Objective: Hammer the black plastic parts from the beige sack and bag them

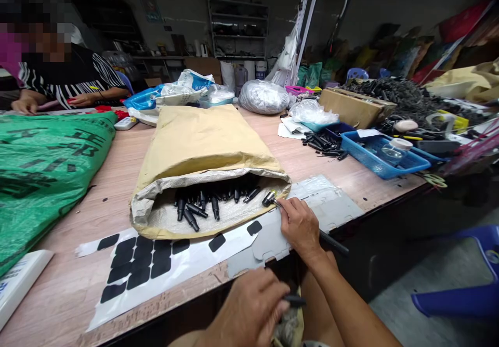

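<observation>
My right hand (300, 225) is closed around a small hammer, its metal head (268, 198) at the sack's mouth and its black grip (333, 243) sticking out behind. Lower down, near the table edge, my left hand (253, 303) pinches a slim black plastic piece (295, 300); part of it is hidden by the fingers. In front of both lies a tan sack (206, 136), its open mouth facing me. Several black tapered plastic parts (197, 210) rest inside it. A grey board (312, 204) lies on the table by my right hand.
Black rounded-square pads on a white sheet (183, 264) lie before the sack. A green bag (47, 165) covers the left side. At right are a blue tray (378, 154), loose black parts (323, 143) and a cardboard box (351, 106). Another person (70, 81) sits across; a blue stool (463, 274) stands right.
</observation>
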### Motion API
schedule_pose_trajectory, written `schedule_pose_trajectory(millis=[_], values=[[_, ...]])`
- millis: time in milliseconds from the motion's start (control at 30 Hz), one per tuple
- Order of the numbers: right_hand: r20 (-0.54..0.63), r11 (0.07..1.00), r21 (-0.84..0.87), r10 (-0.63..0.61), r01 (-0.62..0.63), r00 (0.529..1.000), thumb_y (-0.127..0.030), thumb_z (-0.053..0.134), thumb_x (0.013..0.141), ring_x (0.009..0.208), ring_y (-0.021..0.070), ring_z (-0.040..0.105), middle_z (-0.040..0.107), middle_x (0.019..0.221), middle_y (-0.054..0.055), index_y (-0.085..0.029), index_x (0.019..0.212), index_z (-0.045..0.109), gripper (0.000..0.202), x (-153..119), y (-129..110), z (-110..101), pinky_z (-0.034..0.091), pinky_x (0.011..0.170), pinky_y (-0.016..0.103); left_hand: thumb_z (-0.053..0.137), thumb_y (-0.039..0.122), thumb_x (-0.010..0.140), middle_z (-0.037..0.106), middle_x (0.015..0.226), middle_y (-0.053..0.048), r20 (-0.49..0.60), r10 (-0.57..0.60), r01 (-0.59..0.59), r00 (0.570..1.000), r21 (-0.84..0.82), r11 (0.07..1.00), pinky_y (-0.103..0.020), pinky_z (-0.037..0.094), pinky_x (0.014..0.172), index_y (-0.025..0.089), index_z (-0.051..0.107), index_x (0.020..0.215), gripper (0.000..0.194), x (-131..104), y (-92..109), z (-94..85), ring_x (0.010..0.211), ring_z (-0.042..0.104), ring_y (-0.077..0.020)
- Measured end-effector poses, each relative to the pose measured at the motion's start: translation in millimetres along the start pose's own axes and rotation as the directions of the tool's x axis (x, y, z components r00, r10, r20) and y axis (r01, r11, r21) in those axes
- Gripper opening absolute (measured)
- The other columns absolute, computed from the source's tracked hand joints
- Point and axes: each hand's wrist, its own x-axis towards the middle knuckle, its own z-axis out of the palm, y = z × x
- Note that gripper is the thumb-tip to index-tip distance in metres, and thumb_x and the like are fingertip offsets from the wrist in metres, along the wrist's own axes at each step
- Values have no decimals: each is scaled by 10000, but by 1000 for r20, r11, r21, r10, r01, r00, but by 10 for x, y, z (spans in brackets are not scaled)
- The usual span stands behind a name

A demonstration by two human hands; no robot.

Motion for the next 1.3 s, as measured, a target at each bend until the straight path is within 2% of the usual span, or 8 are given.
schedule_pose_trajectory(millis=[133, 300, 400, 567, 667, 800, 1033, 1300], values=[[-1, 1000, -8, 4, -4, 1000, -147, 609, 918, 892, 211, 524, 637, 935, 27, -260, 1169, 684, 286, -1, -8, -5, 350, 785, 322, 467, 282, 971, 714, 934, -70, 242, -269, 281, 932, -17, 960, -313, 503, 748, 259, 705, 1068, 258, -357, -211, 677, 863, 664, -218], [6, 1000, -19, 5, -5, 1000, -157, 609, 922, 900, 213, 522, 635, 938, 22, -266, 1169, 683, 280, -2, -10, -6, 347, 785, 323, 473, 298, 971, 688, 1299, -90, 448, -661, 722, 602, 48, 690, -352, 488, 1006, 269, 620, 1327, 386, -582, -501, 1066, 1218, 633, -245], [11, 1000, -20, 3, -3, 1000, -156, 602, 923, 910, 215, 525, 635, 944, 27, -264, 1179, 679, 289, -3, -8, -7, 346, 789, 322, 588, 282, 883, 709, 1242, -89, 471, -569, 632, 674, 31, 774, -361, 491, 980, 267, 685, 1245, 374, -485, -337, 791, 1173, 647, -269], [13, 1000, -18, -7, 7, 1000, -159, 576, 933, 915, 220, 525, 634, 944, 44, -252, 1178, 678, 281, -1, -6, -5, 345, 785, 321, 562, 342, 930, 751, 854, 18, 467, -238, 407, 852, -302, 862, -241, 473, 642, 274, 744, 1033, 220, 154, -12, -223, 748, 664, -165], [-1, 1000, -8, -11, 11, 1000, -161, 571, 933, 914, 220, 526, 635, 936, 48, -243, 1167, 679, 271, 0, -7, -1, 344, 779, 321, 515, 298, 965, 716, 816, -6, 74, -330, 337, 941, -141, 931, -275, 462, 716, 226, 732, 901, 238, 651, -204, -627, 759, 630, -168], [-11, 1000, 14, -6, 6, 1000, -158, 563, 936, 904, 213, 524, 639, 937, 44, -243, 1166, 678, 270, -2, -13, -9, 344, 777, 318, 582, 267, 938, 683, 978, -70, -319, -374, 459, 871, 257, 851, -343, 462, 819, 211, 713, 1013, 161, 1111, -723, -673, 967, 603, -240], [2, 1000, 3, 1, -1, 1000, -164, 593, 928, 904, 218, 522, 636, 940, 35, -257, 1167, 676, 270, 6, -18, -25, 338, 779, 325, 674, 307, 902, 649, 1035, -90, -306, -399, 501, 864, 448, 741, -382, 452, 840, 194, 675, 1025, 167, 1231, -962, -548, 1027, 553, -281], [-17, 1000, 14, 6, -5, 1000, -159, 585, 925, 894, 215, 524, 642, 938, 36, -258, 1157, 680, 270, -1, -21, -16, 341, 778, 321, 633, 272, 933, 653, 966, -58, -321, -334, 449, 886, 416, 791, -384, 432, 807, 218, 656, 992, 83, 764, -843, -615, 957, 555, -264]])
